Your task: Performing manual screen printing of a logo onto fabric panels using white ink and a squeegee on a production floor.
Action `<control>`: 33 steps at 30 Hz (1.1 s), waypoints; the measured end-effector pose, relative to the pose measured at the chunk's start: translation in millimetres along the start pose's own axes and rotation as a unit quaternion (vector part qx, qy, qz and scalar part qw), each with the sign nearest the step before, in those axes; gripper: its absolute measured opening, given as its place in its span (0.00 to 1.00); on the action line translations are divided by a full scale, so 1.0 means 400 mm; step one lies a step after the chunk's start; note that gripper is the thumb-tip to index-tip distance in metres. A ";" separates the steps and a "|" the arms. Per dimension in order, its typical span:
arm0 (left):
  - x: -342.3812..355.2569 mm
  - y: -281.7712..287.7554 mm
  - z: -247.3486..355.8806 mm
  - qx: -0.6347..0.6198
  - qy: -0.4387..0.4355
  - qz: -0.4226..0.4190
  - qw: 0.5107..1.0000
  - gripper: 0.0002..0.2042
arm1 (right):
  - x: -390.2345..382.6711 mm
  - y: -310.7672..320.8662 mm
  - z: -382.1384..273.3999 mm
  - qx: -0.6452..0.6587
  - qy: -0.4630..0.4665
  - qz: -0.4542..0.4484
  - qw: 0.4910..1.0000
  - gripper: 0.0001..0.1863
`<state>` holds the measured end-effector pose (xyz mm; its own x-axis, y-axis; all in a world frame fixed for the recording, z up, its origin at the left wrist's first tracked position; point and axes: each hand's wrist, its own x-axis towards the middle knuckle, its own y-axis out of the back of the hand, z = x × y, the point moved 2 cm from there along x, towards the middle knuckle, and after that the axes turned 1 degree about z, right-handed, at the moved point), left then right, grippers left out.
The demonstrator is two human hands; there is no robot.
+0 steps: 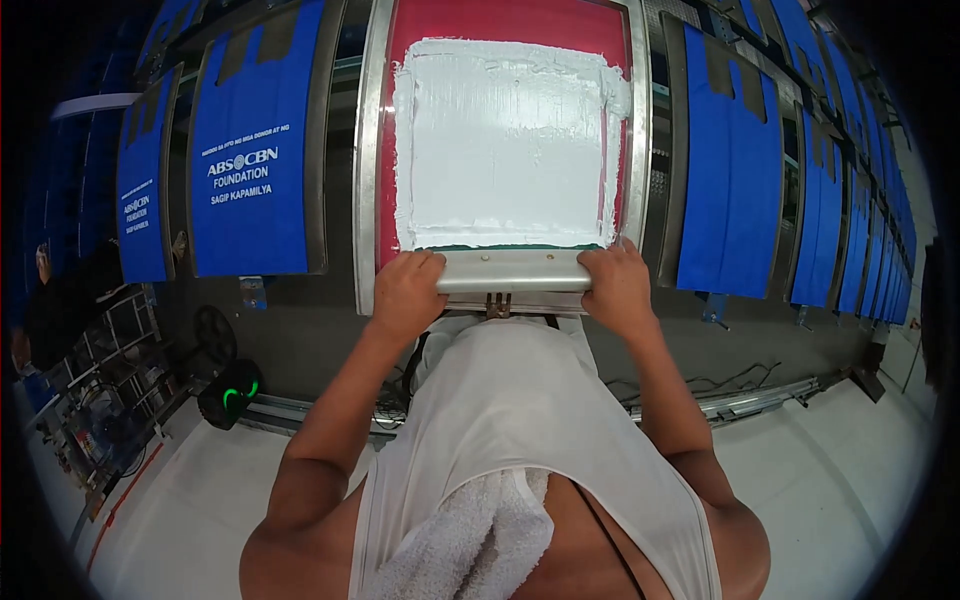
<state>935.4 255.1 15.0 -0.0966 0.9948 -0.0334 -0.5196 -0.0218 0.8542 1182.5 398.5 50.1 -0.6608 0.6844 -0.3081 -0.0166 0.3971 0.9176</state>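
Observation:
A metal-handled squeegee [515,272] lies across the near end of a silver-edged printing screen [368,170]. My left hand [408,288] is closed around its left end. Its right end is in the grip of my right hand [617,285]. A strip of dark green blade shows along the squeegee's far edge. Beyond it, thick white ink [505,150] covers most of the screen's middle, with ridges built up along the sides. Red screen surface [510,18] shows around the ink. What lies under the screen is hidden.
Blue fabric pieces [245,230] with white printing lie on boards to the left. Plain blue pieces [728,180] line the right side. A black device with green lights [232,393] sits low at left, near a metal rail [740,402]. Another person [65,310] is at far left.

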 end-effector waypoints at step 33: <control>0.558 0.092 -0.169 0.119 0.041 0.020 0.992 0.14 | 0.490 0.113 0.164 -0.094 -0.016 0.110 0.989 0.16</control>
<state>837.3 469.7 3.9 -0.1873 0.9818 -0.0307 -0.3000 -0.0274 0.9535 1101.5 590.8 14.5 -0.6401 0.7618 -0.1000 -0.0166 0.1165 0.9931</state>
